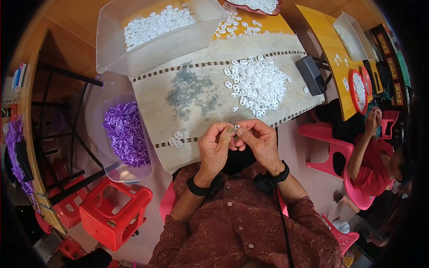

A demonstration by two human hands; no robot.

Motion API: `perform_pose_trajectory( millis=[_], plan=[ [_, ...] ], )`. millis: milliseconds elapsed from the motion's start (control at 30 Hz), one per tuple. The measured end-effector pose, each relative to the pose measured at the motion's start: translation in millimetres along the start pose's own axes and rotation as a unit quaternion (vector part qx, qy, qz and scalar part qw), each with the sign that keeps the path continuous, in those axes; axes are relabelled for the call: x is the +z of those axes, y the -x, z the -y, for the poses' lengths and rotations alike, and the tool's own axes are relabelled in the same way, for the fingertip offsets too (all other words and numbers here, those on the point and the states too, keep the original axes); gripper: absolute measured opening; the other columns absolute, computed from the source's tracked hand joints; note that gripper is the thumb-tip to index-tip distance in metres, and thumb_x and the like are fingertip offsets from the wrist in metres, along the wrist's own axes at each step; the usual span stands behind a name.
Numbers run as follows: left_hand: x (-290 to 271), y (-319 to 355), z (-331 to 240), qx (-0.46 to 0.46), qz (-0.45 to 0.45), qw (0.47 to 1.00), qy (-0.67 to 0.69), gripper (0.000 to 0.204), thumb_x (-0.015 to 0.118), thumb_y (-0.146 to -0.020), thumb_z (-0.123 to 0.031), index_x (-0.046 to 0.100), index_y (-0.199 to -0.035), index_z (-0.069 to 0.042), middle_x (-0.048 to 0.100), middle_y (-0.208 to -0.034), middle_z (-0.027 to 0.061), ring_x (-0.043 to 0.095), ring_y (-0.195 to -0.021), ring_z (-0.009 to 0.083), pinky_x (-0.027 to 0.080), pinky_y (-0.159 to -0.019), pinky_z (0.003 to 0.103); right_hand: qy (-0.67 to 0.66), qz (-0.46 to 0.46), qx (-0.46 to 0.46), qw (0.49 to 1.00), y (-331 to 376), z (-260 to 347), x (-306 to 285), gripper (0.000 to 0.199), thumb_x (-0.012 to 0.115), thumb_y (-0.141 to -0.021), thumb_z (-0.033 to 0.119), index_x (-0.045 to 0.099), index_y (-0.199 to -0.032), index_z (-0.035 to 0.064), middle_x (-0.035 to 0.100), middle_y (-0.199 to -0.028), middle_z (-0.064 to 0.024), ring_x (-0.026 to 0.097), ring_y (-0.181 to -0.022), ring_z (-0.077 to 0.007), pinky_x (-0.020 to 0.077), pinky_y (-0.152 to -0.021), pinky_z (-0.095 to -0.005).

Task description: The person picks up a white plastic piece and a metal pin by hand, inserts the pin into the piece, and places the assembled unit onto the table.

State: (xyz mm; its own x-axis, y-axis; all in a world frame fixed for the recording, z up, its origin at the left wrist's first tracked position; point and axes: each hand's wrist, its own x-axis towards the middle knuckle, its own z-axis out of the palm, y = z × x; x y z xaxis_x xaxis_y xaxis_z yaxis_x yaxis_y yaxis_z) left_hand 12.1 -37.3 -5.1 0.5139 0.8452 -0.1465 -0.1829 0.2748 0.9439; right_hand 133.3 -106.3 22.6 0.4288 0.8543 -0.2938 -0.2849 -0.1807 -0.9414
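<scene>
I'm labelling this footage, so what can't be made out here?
All in the head view:
White piece at the right hand: partly covered by that hand.
Whether the left hand grips anything: hidden by its own thumb.
Grey pieces: too small to tell exact shapes.
Reddish bowl: cut off by the upper edge.

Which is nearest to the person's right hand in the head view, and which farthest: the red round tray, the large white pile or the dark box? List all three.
From the right hand:
1. Large white pile: just beyond it, on the cloth.
2. Dark box: farther right, near the cloth's edge.
3. Red round tray: farthest right, on another table.
</scene>
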Motion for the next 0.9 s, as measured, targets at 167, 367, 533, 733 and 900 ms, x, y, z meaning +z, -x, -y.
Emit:
perform_pose_trajectory(
  millis=[167, 367, 533, 733, 900],
  plan=[
    [-0.1, 0.3, 0.6, -0.009, -0.004, 1.0, -0.012, 0.012, 0.056, -0.095, -0.008, 0.06, -0.095, 0.003, 0.061, -0.075, 0.0021, 0.055, -0.06, 0.0053, 0.046, -0.053, 0.02, 0.006, -0.002, 0.001, 1.0, 0.1, 3.5, 1.4, 0.013, 0.06, -0.093, 0.008, 0.062, -0.101, -0.0022, 0.064, -0.077, -0.0042, 0.059, -0.066, -0.0065, 0.0504, -0.057, -0.0206],
    [1.2, -0.1, -1.8, 0.004, -0.001, 0.999, -0.047, 0.012, 0.056, -0.095, -0.008, 0.06, -0.092, 0.003, 0.061, -0.074, 0.0022, 0.055, -0.058, 0.0054, 0.046, -0.052, 0.02, 0.002, -0.002, -0.002, 1.0, 0.9, 1.0, 0.6, 0.013, 0.06, -0.093, 0.008, 0.061, -0.101, -0.0019, 0.065, -0.078, -0.0047, 0.059, -0.066, -0.0066, 0.0505, -0.058, -0.0211],
    [0.0, -0.2, 0.2, 0.012, 0.004, 0.998, -0.063, 0.012, 0.055, -0.095, -0.008, 0.059, -0.09, 0.002, 0.061, -0.073, 0.0025, 0.055, -0.058, 0.0056, 0.046, -0.051, 0.021, -0.003, 0.001, -0.008, 1.0, 1.7, 0.5, 1.0, 0.012, 0.06, -0.093, 0.008, 0.061, -0.1, -0.0019, 0.065, -0.077, -0.005, 0.059, -0.066, -0.007, 0.0504, -0.057, -0.021],
    [3.4, 0.2, -5.1, 0.023, 0.013, 0.995, -0.096, 0.013, 0.055, -0.096, -0.009, 0.059, -0.092, 0.002, 0.059, -0.072, 0.0021, 0.054, -0.059, 0.0062, 0.047, -0.054, 0.021, -0.006, 0.0, -0.022, 1.0, 3.7, -3.3, 2.0, 0.012, 0.058, -0.094, 0.008, 0.06, -0.1, -0.002, 0.064, -0.075, -0.0049, 0.06, -0.065, -0.0078, 0.0496, -0.056, -0.0208],
    [4.4, 0.8, -1.1, 0.018, 0.0, 0.997, -0.072, 0.013, 0.055, -0.096, -0.01, 0.06, -0.095, 0.002, 0.061, -0.077, 0.0028, 0.056, -0.062, 0.0062, 0.047, -0.054, 0.021, -0.005, -0.008, -0.01, 1.0, 1.0, 0.0, 2.4, 0.013, 0.058, -0.094, 0.007, 0.061, -0.103, -0.0025, 0.064, -0.075, -0.0047, 0.06, -0.065, -0.0078, 0.0494, -0.057, -0.0207]
  ],
)
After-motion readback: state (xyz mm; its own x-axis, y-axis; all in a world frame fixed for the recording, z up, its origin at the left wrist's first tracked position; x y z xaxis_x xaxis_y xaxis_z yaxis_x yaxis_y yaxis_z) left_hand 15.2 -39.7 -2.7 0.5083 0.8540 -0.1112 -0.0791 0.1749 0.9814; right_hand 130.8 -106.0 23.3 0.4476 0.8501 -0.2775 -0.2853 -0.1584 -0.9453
